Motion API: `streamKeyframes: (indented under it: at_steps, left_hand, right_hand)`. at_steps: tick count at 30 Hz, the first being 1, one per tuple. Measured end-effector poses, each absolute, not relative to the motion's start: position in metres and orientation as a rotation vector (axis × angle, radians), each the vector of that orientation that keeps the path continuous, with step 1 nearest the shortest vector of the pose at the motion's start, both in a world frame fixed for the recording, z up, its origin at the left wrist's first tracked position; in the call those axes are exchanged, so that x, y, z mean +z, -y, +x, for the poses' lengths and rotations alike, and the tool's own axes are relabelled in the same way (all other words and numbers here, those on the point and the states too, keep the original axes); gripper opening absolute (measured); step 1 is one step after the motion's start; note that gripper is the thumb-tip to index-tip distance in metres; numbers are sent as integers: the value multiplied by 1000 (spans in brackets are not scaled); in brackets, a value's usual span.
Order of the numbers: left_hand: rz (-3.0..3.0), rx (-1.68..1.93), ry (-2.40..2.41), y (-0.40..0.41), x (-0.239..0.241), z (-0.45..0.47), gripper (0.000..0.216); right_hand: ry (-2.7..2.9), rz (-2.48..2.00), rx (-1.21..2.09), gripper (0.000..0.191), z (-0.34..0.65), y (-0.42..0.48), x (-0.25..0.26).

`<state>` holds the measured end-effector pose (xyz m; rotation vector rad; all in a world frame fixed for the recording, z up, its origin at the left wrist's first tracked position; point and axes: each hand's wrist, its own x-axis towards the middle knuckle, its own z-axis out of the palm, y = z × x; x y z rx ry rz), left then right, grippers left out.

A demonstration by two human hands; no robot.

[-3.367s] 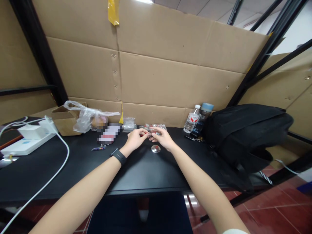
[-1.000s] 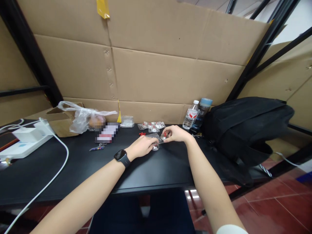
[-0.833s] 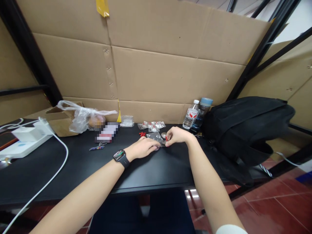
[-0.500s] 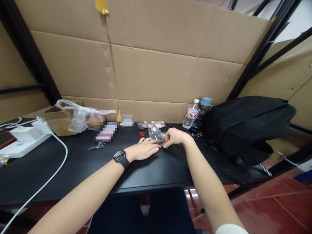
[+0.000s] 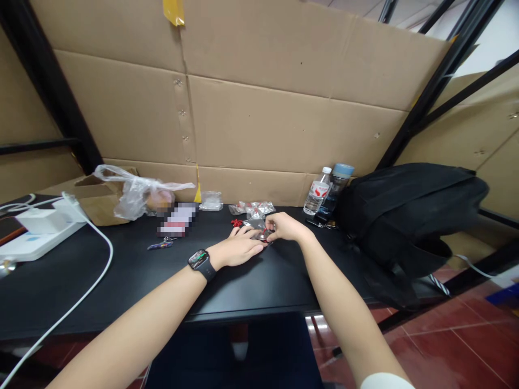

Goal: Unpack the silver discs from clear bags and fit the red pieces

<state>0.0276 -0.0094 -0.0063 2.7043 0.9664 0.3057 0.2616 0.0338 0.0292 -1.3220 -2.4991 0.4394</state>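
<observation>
My left hand (image 5: 239, 247), with a black watch (image 5: 200, 261) on its wrist, rests on the black table (image 5: 121, 270), fingers stretched toward a small clear plastic bag (image 5: 254, 225). My right hand (image 5: 284, 227) is closed in a pinch at the edge of that bag, on a small red and silver item (image 5: 263, 233) that I cannot make out well. A small red piece (image 5: 236, 222) lies on the table just behind my left fingers. More small clear bags with red and white contents (image 5: 253, 208) lie further back.
A black backpack (image 5: 405, 216) fills the table's right end, with a water bottle (image 5: 317, 197) and a blue-capped bottle (image 5: 334, 192) beside it. At left are a paper bag with a plastic bag (image 5: 130, 194), a white power strip (image 5: 38, 237) and cable (image 5: 93, 281). Cardboard walls stand behind.
Both hands came down from working together above the table. My left hand now lies flat by the clear bag, and my right hand moved left to pinch at the bag's edge.
</observation>
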Motion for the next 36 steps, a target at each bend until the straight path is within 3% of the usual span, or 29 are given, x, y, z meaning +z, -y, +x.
streamKeyframes:
  at_steps: [5, 11, 15, 19, 22, 24, 27, 30, 36]
  left_hand:
    - [2728, 351, -973, 9, -8, 25, 50]
    - [2720, 370, -989, 6, -10, 24, 47]
    - [2689, 599, -1013, 0, -4, 22, 39]
    - [2665, 871, -1186, -8, -1, 17, 38]
    - [2740, 862, -1250, -13, -5, 17, 39]
    - [2764, 821, -1256, -16, -7, 19, 28]
    - [2724, 829, -1288, -17, -9, 24, 10]
    - [2569, 909, -1379, -17, -8, 26, 18]
    - [2294, 931, -1614, -14, -6, 28, 27]
  right_hand:
    - [2436, -1367, 142, 37, 245, -32, 19]
    - [2327, -1471, -128, 25, 228, -32, 6]
    - [2392, -1342, 94, 23, 239, -35, 14]
    - [2455, -1108, 444, 9, 266, -37, 29]
    - [2464, -1186, 473, 29, 277, -38, 31]
    - [2513, -1255, 491, 39, 277, -40, 28]
    - [2539, -1204, 506, 27, 272, -44, 22]
    - [2463, -1113, 490, 8, 272, -46, 23]
    - [2414, -1118, 583, 29, 277, -52, 22]
